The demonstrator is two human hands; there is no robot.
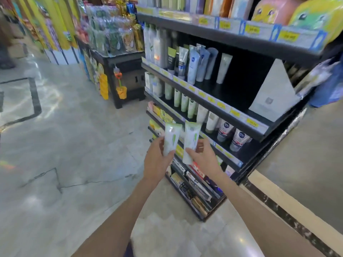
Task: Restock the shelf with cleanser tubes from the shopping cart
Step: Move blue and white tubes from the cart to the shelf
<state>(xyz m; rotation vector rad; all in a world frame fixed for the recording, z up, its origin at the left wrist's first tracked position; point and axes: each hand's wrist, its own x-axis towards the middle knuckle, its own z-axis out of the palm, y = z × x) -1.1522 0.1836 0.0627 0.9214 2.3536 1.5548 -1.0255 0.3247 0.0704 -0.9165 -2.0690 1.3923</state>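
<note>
My left hand [157, 162] grips a white and green cleanser tube [171, 138], held upright with its crimped end up. My right hand [204, 156] holds a second white and green cleanser tube [191, 141] right beside the first. Both tubes are raised in front of the black shelf unit [213, 108], level with its lower middle rows. On the shelf stands a row of similar white and green tubes [183, 102]. One shelf higher, a wide dark gap [241, 84] opens to the right of several blue and white tubes [196, 64]. The shopping cart is out of view.
A white box [272, 95] stands at the right end of the upper shelf. A black display table [120, 58] with packaged goods stands to the left behind the shelf unit. Grey polished floor [74, 145] spreads to the left and in front.
</note>
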